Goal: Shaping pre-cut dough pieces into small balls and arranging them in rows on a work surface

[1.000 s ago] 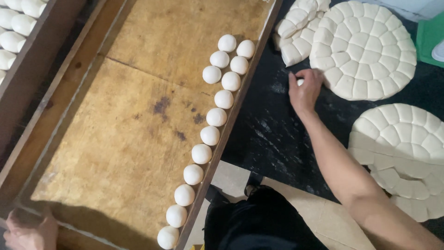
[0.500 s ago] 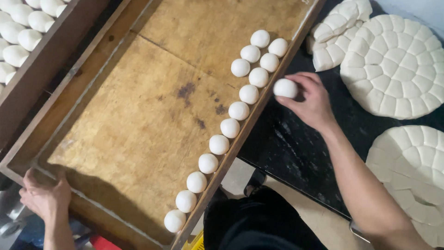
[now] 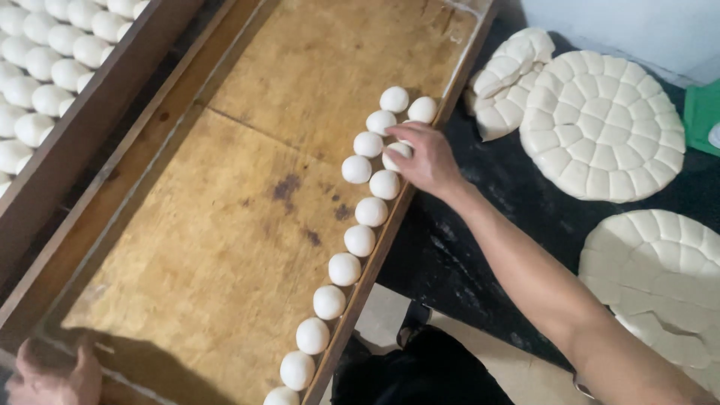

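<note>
Open board left of the dough-ball row; right rail side crowded.

Wooden tray (image 3: 225,225): wide bare floor from the dough-ball row (image 3: 360,240) across to its far left rail, free passage there. The row hugs the tray's right rail, doubled near the top, where the right hand (image 3: 424,159) rests over one ball. Right of the tray, dark surface (image 3: 457,255) lies bare just beside the rail; scored dough discs (image 3: 600,124) block farther out. Left hand (image 3: 52,371) grips the tray's near corner.
</note>
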